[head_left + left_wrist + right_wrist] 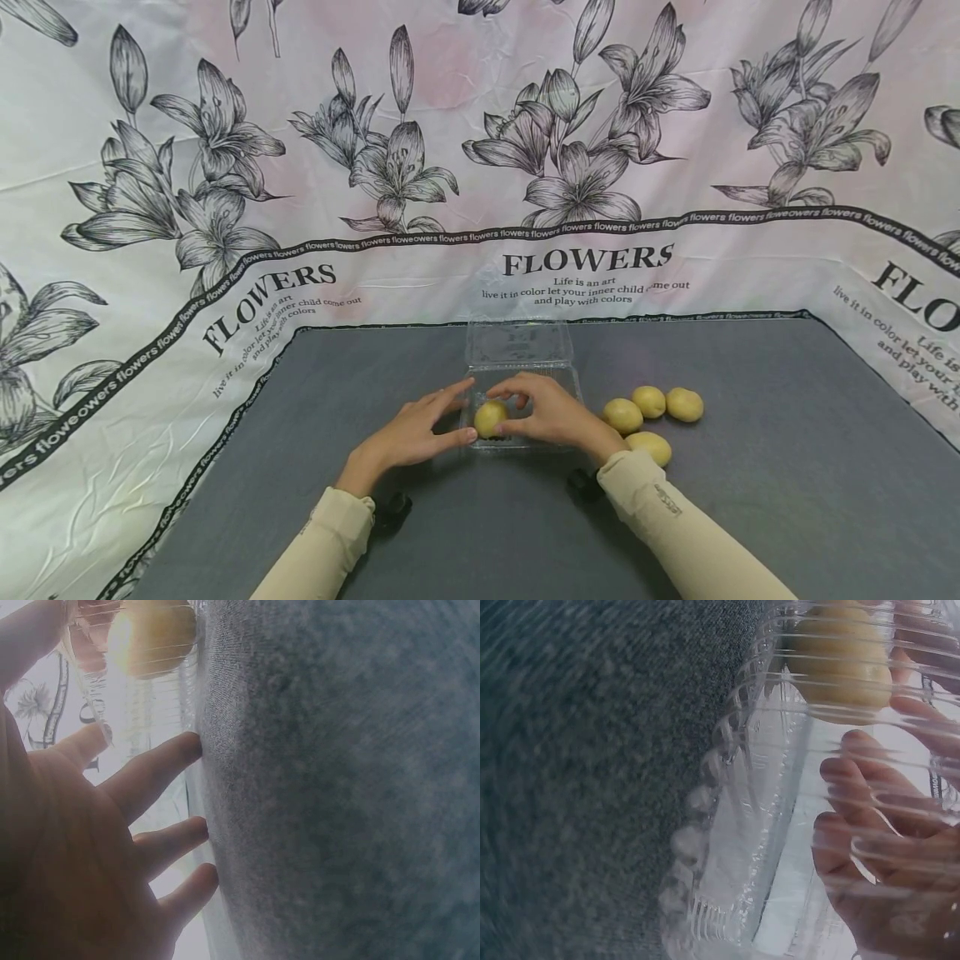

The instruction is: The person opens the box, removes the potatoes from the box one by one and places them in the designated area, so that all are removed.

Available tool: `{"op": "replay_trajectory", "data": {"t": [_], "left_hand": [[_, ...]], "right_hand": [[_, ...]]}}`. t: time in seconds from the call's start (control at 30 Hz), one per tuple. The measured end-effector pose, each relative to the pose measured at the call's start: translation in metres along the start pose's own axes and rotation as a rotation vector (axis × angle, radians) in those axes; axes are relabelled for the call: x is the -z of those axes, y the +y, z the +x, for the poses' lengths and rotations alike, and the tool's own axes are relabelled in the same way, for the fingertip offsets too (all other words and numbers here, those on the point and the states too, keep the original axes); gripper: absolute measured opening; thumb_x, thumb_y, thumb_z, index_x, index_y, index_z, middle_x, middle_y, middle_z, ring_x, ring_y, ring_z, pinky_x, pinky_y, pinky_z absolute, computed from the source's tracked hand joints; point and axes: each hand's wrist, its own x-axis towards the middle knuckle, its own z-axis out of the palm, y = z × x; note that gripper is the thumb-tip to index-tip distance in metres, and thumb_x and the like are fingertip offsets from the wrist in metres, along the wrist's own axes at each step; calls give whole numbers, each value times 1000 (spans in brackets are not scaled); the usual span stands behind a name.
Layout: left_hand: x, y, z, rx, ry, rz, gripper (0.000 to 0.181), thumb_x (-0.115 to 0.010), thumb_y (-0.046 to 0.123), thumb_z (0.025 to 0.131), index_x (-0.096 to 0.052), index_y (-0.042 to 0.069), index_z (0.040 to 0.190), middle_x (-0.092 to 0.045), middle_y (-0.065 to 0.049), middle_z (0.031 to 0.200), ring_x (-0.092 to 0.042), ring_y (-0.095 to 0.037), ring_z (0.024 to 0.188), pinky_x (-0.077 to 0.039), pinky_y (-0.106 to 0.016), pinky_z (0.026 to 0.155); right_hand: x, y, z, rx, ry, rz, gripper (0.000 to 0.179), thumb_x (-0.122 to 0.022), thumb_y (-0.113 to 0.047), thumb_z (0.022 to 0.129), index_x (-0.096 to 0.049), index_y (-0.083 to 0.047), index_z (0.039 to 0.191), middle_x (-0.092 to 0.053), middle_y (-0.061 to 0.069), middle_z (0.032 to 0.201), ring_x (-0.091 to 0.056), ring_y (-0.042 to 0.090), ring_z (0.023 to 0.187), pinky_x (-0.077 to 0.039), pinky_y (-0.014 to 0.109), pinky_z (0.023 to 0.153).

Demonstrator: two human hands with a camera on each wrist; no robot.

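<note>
A yellow potato sits inside a clear plastic clamshell box, low by its near left side. My right hand reaches over the box, thumb and index finger spread above the potato. In the right wrist view, seen through the ribbed wall, the fingertips stand just over the potato, the other fingers loosely bent. My left hand is at the box's left side, its fingers straight and spread; the left wrist view shows its fingertips right at the wall.
Several more potatoes lie on the grey table to the right of the box, close to the right wrist. The box's lid is folded back away from me. Behind the table hangs a flower-printed cloth.
</note>
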Motion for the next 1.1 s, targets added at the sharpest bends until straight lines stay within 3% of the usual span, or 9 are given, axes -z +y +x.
{"op": "replay_trajectory", "data": {"t": [0.17, 0.73, 1.1], "left_hand": [[0, 0, 0, 0, 0, -1, 80, -57, 65, 96, -21, 39, 163, -51, 1, 156, -30, -32, 155, -17, -68, 120], [0, 0, -1, -2, 1, 4, 80, -57, 64, 96, -20, 40, 163, -51, 0, 156, -30, -32, 155, -16, -69, 120], [0, 0, -1, 5, -8, -20, 81, -57, 65, 96, -20, 39, 163, -49, 1, 157, -29, -31, 155, -14, -68, 121]], "right_hand": [[-1, -1, 1, -26, -15, 9, 51, -83, -30, 87, -68, -12, 132, -69, 6, 120, -61, 18, 93, -52, 33, 81], [-3, -3, 6, -87, -67, 46, 48, -80, -26, 90, -67, -11, 133, -68, 9, 124, -64, 24, 96, -54, 36, 80], [-2, -2, 7, -128, -107, 102, 48, -80, -26, 90, -67, -12, 134, -69, 10, 123, -65, 14, 90, -55, 30, 75]]}}
